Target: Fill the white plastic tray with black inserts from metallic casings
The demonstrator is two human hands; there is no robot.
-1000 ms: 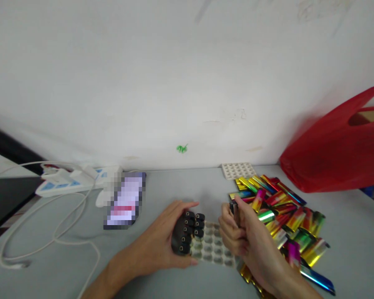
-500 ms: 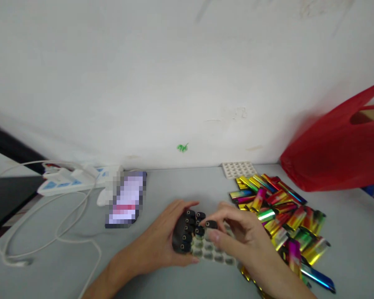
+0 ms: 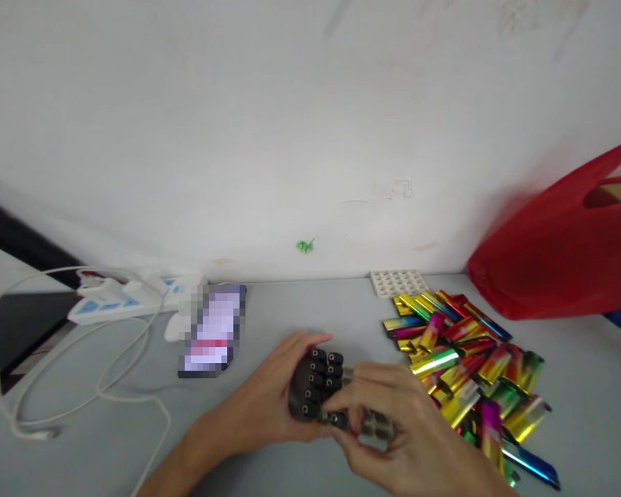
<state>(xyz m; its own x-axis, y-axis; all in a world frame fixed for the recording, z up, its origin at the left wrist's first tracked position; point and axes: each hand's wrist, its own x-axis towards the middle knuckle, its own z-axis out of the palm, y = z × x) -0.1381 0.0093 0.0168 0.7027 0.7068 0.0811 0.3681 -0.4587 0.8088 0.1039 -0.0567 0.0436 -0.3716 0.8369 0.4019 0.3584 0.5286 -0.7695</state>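
Observation:
My left hand (image 3: 269, 393) is wrapped round the left end of a pale tray (image 3: 377, 429) with rows of round-edged slots. Black-ended pieces (image 3: 314, 379), each with a small ring in its top, stand in the slots near that hand, in two columns. Over the tray's near side is my right hand (image 3: 403, 421), its thumb and fingers pinched on another black-ended piece (image 3: 338, 419) in the second column. The right fingers cover much of the tray, so I cannot tell whether this piece is fully seated.
Shiny multicoloured flat tubes (image 3: 460, 397) lie heaped on the right of the grey table (image 3: 108, 449). A second white slotted tray (image 3: 398, 283) and a red bag (image 3: 559, 255) are by the wall. On the left are a phone (image 3: 212, 331), a power strip (image 3: 98, 307) and a white cable (image 3: 103, 397).
My right hand, with a black-ended piece in its fingers, has moved down and left over the tray, towards me. My left hand has stayed on the tray.

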